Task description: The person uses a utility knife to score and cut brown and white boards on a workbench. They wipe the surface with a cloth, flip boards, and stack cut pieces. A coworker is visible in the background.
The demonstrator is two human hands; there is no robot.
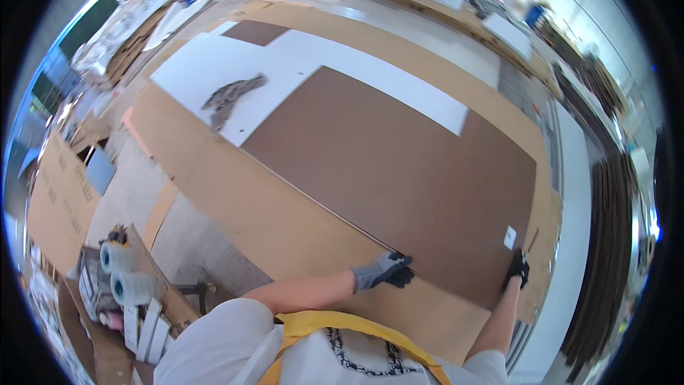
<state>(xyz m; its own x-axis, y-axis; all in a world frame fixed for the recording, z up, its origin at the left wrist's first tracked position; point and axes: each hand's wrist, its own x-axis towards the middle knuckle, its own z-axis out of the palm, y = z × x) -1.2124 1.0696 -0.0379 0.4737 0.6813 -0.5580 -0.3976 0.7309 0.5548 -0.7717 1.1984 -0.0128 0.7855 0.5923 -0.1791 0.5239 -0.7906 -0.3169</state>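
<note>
A large brown panel (385, 157) lies flat before me, with white sheet surface (285, 57) showing beyond it and to its left. My left hand (385, 271), in a grey and black glove, rests at the panel's near edge with fingers stretched out and nothing held. At the right edge my right hand (519, 269), in a black glove, is closed round a thin, dark, stick-like tool (533, 239); its exact kind is too small to make out. A small white label (509, 237) sits on the brown panel near that hand. Crumpled grey-brown cloth (231, 96) lies on the white surface.
Brown cardboard (214, 171) extends under and around the panels. At lower left, a cardboard box (100, 342) stands beside rolls of clear film (128, 287). Stacked dark strips (602, 257) and a long white panel (570, 171) line the right. Another sheet-laden table (427, 0) stands behind.
</note>
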